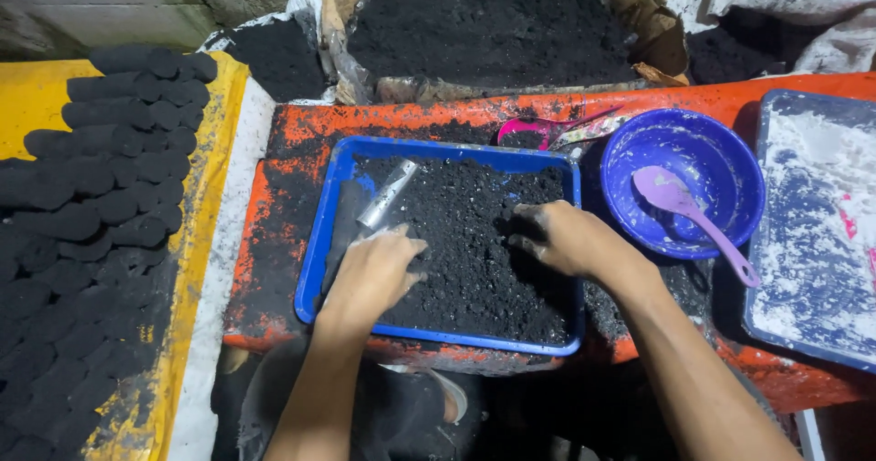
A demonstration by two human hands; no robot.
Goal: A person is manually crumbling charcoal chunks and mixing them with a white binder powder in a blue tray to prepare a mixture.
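Note:
A blue rectangular tray (321, 242) on an orange table holds loose black powder (474, 242). My left hand (372, 274) rests palm-down on the powder at the tray's left side, fingers together. Just beyond its fingertips a short metal tube (386, 194) lies on the powder. My right hand (564, 237) presses into the powder at the tray's right, fingers bent and blackened. Neither hand visibly holds anything.
A blue bowl (721, 155) with a lilac spoon (689, 210) stands to the right, beside a blue tray dusted with white powder (817, 233). Rows of black cylindrical briquettes (100, 205) lie on yellow sheeting at left. A sack of black powder (493, 27) stands behind. A pink scoop (538, 128) lies beyond the tray.

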